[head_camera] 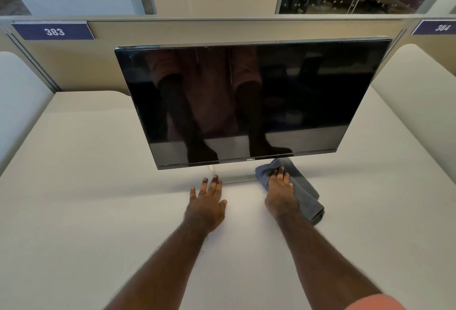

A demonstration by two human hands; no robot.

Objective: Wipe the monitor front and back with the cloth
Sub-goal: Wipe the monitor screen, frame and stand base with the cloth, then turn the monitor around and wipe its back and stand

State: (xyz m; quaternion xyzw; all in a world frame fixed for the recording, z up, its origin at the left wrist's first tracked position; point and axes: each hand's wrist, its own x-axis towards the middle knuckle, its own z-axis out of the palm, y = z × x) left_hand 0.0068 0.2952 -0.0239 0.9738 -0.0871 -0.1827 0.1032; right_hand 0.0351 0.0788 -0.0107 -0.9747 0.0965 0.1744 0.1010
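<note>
A black monitor (249,102) stands on the desk, its dark screen facing me and switched off. Its silver stand base (237,179) shows just under the lower bezel. A grey folded cloth (304,196) lies on the desk below the monitor's lower right part. My right hand (280,191) rests flat on the cloth with straight fingers pointing toward the monitor. My left hand (207,201) lies flat on the desk with spread fingers, its fingertips touching the front edge of the stand base. The back of the monitor is hidden.
The white desk (98,186) is enclosed by beige partition walls (172,30) behind and rounded dividers (419,82) at both sides. Number plates 383 (54,31) and 384 (441,27) hang on the rear partition.
</note>
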